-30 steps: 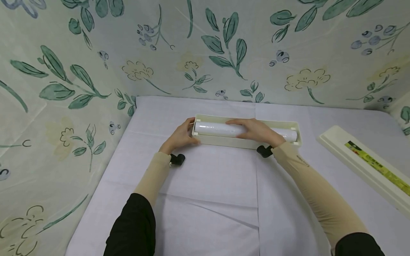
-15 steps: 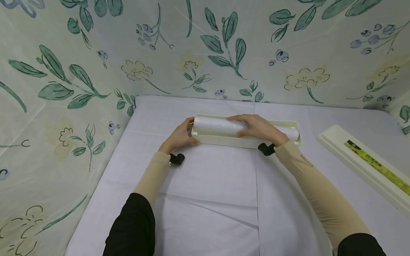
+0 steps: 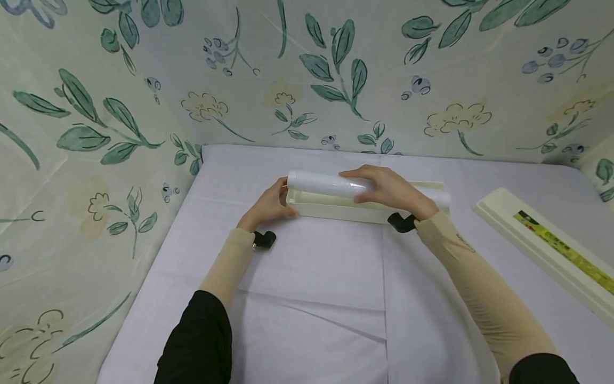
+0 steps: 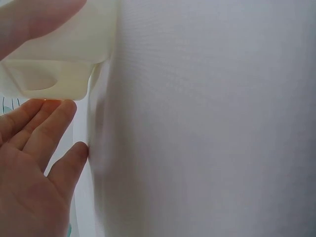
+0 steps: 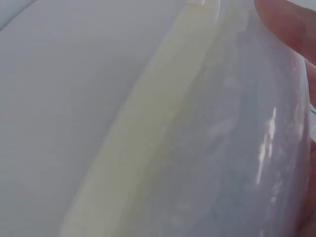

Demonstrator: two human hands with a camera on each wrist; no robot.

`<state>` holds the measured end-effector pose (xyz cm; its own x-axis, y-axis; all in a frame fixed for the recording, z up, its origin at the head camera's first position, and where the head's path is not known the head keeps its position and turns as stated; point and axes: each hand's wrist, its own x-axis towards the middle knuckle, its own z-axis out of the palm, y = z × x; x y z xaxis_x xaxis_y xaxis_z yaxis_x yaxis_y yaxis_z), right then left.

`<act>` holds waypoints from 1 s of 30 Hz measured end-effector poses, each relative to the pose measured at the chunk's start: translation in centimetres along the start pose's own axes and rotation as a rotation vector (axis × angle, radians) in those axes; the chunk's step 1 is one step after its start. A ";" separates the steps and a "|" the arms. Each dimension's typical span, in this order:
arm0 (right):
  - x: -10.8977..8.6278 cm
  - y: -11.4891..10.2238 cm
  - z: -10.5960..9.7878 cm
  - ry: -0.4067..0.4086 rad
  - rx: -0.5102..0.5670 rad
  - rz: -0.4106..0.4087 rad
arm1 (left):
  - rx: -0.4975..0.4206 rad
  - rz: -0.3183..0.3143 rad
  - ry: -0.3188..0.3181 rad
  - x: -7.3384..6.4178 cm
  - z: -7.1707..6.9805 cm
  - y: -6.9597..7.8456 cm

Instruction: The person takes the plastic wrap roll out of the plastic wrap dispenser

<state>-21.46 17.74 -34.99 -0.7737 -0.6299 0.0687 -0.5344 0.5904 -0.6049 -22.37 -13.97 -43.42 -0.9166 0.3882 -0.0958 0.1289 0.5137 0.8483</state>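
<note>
A white roll of cling film [image 3: 316, 182] is raised at its left end above the long cream dispenser box [image 3: 340, 212] in the head view. My right hand [image 3: 390, 190] grips the roll near its middle, thumb in front and fingers behind. Up close in the right wrist view, the shiny film roll [image 5: 242, 143] covers part of the cream box [image 5: 143, 103]. My left hand [image 3: 268, 207] holds the box's left end. The left wrist view has the thumb across one wall of the box [image 4: 64, 47] and fingertips [image 4: 66, 106] against its end.
On the right of the white-clothed table [image 3: 312, 341] lies the long cream lid [image 3: 532, 234], with a yellow-green label [image 3: 566, 250]. A floral curtain [image 3: 268, 69] hangs behind the table and along its left.
The left end of the film roll has risen out of the box, lifted by my right hand, which shifts slightly right. My left hand stays at the box end.
</note>
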 end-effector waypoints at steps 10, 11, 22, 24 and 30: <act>-0.4 -0.7 -0.9 0.013 -0.063 0.011 | -0.004 0.001 -0.001 0.1 0.1 -0.1; -0.5 -0.7 -1.0 0.016 -0.071 0.014 | -0.003 0.001 -0.001 0.1 0.1 -0.1; -1.7 -0.3 -1.9 0.028 -0.124 0.040 | -0.010 -0.010 -0.002 0.0 0.1 0.1; -2.0 -0.2 -2.1 0.031 -0.134 0.054 | -0.011 -0.012 -0.003 0.0 0.1 0.2; -2.9 0.2 -2.6 0.048 -0.129 0.090 | -0.001 -0.017 -0.002 0.1 0.1 0.1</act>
<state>-20.19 20.96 -33.21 -0.8341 -0.5485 0.0589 -0.4992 0.7051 -0.5036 -22.42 -13.78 -43.35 -0.9178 0.3809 -0.1118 0.1126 0.5198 0.8469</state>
